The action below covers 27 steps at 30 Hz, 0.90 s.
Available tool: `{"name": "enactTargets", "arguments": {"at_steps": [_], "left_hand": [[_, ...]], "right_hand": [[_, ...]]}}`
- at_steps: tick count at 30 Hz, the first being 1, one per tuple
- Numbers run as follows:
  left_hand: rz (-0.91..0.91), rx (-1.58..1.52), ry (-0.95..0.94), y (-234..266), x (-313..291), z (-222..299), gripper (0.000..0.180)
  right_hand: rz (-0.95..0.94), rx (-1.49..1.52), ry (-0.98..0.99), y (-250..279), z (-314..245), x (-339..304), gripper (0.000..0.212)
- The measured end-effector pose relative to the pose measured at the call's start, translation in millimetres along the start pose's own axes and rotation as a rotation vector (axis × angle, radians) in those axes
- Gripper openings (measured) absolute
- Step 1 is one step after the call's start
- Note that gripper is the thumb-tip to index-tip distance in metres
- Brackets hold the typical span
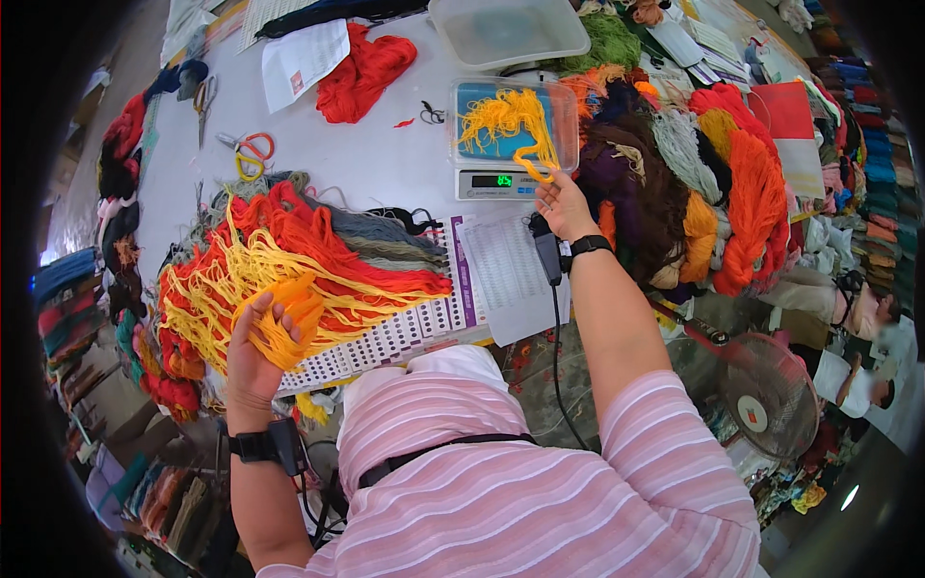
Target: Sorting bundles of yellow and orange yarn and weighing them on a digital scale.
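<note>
My left hand [255,337] is closed around a bundle of orange-yellow yarn [289,313], in front of a big heap of red, yellow and grey yarn [308,231]. My right hand [562,202] pinches the end of a strand of golden-yellow yarn [506,116]. The rest of that yarn lies in a clear plastic tub [568,135] on top of a small electronic scale [472,183] with a lit green display. Beneath the yarn heap is a white card with rows of dark holes [371,337] and a purple edge.
Scissors with red-and-yellow handles [252,154] and another pair [203,101] lie left on the table. A red skein [366,72] and an empty-looking clear tub [511,34] sit beyond. Many-coloured skeins [742,212] pile up right; a fan [766,400] stands below them. A printed sheet [515,275] lies near me.
</note>
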<state>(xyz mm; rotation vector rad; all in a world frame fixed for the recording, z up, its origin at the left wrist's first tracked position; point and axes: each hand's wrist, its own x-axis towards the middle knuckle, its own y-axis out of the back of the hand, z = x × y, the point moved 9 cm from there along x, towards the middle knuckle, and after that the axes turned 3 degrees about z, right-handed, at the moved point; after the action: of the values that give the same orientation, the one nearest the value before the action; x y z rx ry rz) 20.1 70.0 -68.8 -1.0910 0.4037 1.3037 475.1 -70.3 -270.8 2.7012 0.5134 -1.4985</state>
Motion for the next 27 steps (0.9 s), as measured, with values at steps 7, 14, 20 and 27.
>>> {"name": "enactTargets", "arguments": {"at_steps": [7, 14, 20, 27], "left_hand": [[-0.028, -0.042, -0.045, 5, -12, 2, 0.029], [-0.058, -0.037, -0.082, 13, -22, 7, 0.029], [-0.179, -0.029, -0.061, -2, -37, 4, 0.041], [-0.528, -0.124, 0.022, -65, -70, -3, 0.05]], "right_hand": [[0.026, -0.022, -0.013, -5, 0, 4, 0.033], [0.078, -0.011, 0.014, 3, 10, 13, 0.024], [0.032, -0.526, 1.031, -76, -62, -101, 0.016], [-1.043, -0.648, 0.023, -220, 96, -356, 0.021]]}}
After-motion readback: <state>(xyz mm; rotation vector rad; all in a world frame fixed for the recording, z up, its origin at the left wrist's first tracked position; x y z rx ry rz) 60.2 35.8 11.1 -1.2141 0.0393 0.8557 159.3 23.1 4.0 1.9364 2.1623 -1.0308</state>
